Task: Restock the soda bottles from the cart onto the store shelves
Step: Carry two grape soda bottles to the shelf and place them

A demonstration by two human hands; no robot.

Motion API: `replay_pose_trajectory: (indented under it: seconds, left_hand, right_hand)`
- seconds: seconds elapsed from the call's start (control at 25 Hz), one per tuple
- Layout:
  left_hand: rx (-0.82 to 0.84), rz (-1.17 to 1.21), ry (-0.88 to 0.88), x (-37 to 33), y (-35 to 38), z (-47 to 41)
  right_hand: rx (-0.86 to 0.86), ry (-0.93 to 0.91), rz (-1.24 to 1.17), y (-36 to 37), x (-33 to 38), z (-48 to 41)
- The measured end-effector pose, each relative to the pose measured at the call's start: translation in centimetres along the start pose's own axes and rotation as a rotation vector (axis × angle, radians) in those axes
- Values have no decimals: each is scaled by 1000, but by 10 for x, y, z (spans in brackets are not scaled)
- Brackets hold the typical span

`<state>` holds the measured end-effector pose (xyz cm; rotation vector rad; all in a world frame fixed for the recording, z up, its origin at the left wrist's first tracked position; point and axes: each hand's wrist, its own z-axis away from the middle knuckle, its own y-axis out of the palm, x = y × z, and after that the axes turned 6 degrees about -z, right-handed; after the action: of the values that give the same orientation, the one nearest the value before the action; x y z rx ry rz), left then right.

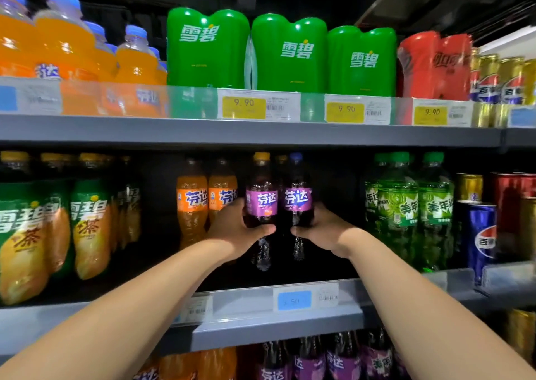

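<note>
Nearest to me, both forearms reach over the shelf edge (261,313) with its blue price tag (294,300). My left hand (236,228) is closed around the waist of the left purple soda bottle (261,205), thumb across the front below the label. My right hand (322,230) is wrapped likewise around the right purple soda bottle (298,202). Both bottles stand upright, side by side, in the dark gap of the middle shelf; I cannot tell whether their bases touch it.

Handling judgement: full bottles, moderately heavy, stiff under pressure, smooth plastic that may slip. Hold at the narrowed waist, below the label.

Further in, orange soda bottles (207,199) stand left and green soda bottles (412,205) right.
</note>
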<state>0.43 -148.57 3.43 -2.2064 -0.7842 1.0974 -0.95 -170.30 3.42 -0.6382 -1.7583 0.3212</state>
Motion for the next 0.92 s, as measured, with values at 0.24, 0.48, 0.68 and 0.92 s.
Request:
replay_pose_trajectory:
  seconds: [0.24, 0.48, 0.68, 0.92]
  left_hand:
    - [-65, -171, 72, -3, 0, -5]
    - [-119, -249, 93, -1, 11, -8]
    - [-196, -273, 120, 7, 15, -9]
    - [-118, -284, 62, 15, 16, -9]
  right_hand:
    - [36, -78, 13, 0, -10, -24]
    - [-57, -110, -54, 9, -24, -35]
    - [-41, -125, 36, 10, -34, -38]
    - [-34, -130, 142, 9, -40, -38]
